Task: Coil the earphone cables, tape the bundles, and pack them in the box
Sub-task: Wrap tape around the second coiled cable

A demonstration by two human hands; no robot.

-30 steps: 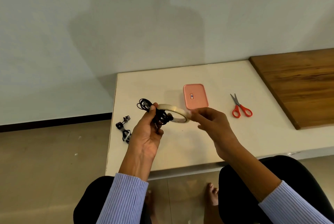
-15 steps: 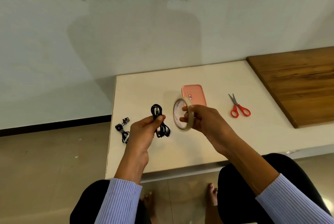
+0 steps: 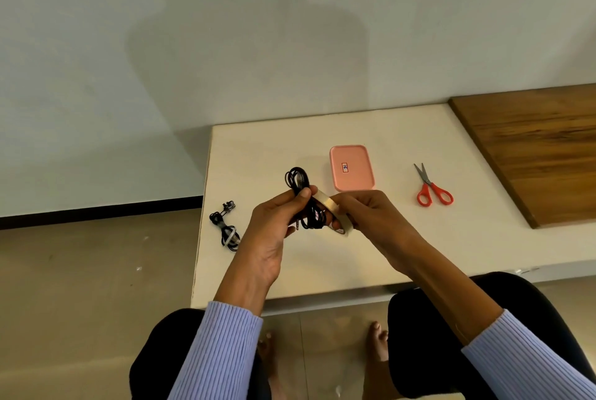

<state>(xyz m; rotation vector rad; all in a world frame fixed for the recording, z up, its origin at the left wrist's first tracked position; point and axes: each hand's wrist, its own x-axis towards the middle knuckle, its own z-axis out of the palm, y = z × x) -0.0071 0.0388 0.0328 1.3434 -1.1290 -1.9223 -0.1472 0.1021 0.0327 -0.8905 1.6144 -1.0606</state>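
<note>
Head cam looking down at both hands held just above the surface. Left hand (image 3: pixel 274 232) has its fingers (image 3: pixel 301 198) curled round a coiled black earphone cable (image 3: pixel 301 196), thumb pressing on the bundle, with a loop sticking up above the grip and the rest hanging under it. Right hand (image 3: pixel 371 216) is pinching a roll of tape (image 3: pixel 329 209) right up against that bundle, so the roll and the cable are touching. Tape looks tan and a bit see-through, ring-shaped, tilted on edge.

Behind the hands sits the pink box (image 3: pixel 352 168): a rounded rectangle, smooth plastic by the look of it, lid on, small red and white sticker on top. Can't tell what's inside since it's closed. Off to the right of it are scissors (image 3: pixel 432 188) with red loop handles and grey blades, closed, lying flat. Over on the left, near the surface edge, lies a second earphone bundle (image 3: pixel 225 228), black cable already wrapped with a pale band round the middle.

Surface (image 3: pixel 267 148) is a matte cream-white slab, plain and smooth. A dark wooden board (image 3: pixel 532 154) with visible grain lies along its right end. Wall (image 3: pixel 225 45) behind is pale grey with a few scuffs, a black skirting strip runs along the bottom, and the floor (image 3: pixel 80 286) is beige tile. Lilac ribbed sleeves (image 3: pixel 219 351) show at the bottom.
</note>
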